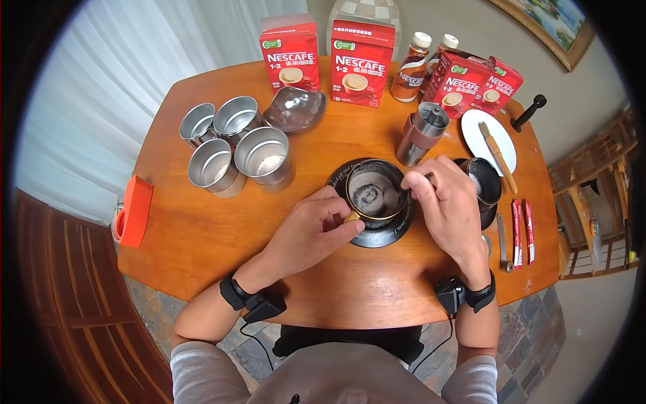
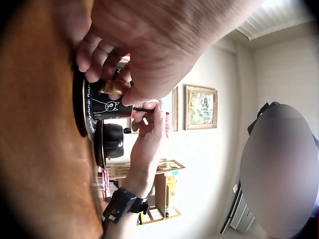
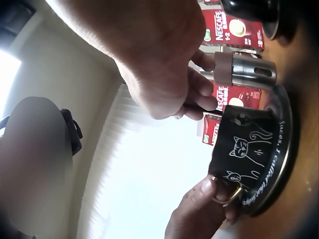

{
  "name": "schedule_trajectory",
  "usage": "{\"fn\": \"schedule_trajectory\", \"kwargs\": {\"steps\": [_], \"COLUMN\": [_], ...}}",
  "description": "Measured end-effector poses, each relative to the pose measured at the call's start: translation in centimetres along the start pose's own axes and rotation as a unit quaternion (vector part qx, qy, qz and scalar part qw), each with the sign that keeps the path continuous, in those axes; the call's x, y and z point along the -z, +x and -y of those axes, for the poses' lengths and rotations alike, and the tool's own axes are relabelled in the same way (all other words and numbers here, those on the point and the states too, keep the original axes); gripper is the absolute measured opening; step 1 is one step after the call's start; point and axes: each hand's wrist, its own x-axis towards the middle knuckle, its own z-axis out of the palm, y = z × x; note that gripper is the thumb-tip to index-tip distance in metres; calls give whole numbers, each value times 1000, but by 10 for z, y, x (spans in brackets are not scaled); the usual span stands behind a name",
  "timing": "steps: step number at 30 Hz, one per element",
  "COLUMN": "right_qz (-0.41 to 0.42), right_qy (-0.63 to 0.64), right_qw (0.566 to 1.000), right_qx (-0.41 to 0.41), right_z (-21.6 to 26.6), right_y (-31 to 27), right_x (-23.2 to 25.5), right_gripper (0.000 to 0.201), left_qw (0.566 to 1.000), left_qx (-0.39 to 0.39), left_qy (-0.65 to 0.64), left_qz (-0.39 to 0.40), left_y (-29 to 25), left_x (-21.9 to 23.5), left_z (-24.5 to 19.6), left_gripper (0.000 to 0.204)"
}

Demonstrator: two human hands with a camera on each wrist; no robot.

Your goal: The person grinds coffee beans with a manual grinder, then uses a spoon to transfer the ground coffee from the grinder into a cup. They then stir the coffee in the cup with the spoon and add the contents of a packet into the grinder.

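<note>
A black cup (image 1: 369, 195) with white cat drawings and a gold rim stands on a black saucer (image 1: 377, 238) with white lettering. Inside it lies greyish matter with a darker swirl. My left hand (image 1: 311, 232) pinches the cup's gold handle (image 2: 116, 87) between thumb and fingers. Over the cup's right rim, my right hand (image 1: 445, 205) pinches a thin dark handle (image 2: 144, 109), like a spoon's, that slants to the cup's mouth; its lower end is hidden. A second black cup (image 1: 486, 182) stands just beyond the right hand.
Several metal cups (image 1: 264, 158) stand at left by a dark glossy bowl (image 1: 296, 110). Red coffee boxes (image 1: 362, 64) and bottles (image 1: 410, 71) line the back. A grinder (image 1: 422, 135), a white plate (image 1: 474, 138) with a brush (image 1: 499, 155), and red sachets (image 1: 517, 232) are rightward.
</note>
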Motion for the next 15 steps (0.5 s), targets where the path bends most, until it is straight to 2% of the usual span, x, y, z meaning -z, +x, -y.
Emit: {"fn": "schedule_trajectory", "kwargs": {"steps": [2, 3, 7, 10, 11, 12, 15], "right_qz": [40, 21, -40, 30, 32, 29, -12], "right_qy": [97, 99, -63, -17, 71, 76, -2], "right_qw": [994, 994, 996, 999, 997, 995, 998], "right_qx": [-25, 37, 55, 19, 31, 61, 56], "right_z": [-1, -4, 5, 5, 2, 1, 7], "right_y": [-2, -2, 3, 1, -1, -2, 1], "right_x": [-2, -10, -5, 7, -2, -10, -9], "right_gripper": [8, 8, 9, 9, 11, 11, 11], "left_qw": [1000, 1000, 1000, 1000, 1000, 1000, 1000], "left_qx": [-5, 2, 16, 10, 14, 19, 19], "left_qy": [1, 5, 12, -4, -1, 1, 12], "left_qz": [-7, -7, -6, 16, 14, 14, 4], "left_y": [0, 0, 0, -1, -1, -1, 0], "left_x": [0, 1, 0, 1, 2, 2, 1], "left_z": [-1, -3, -6, 0, 0, -1, -6], "left_gripper": [22, 22, 22, 15, 15, 15, 20]}}
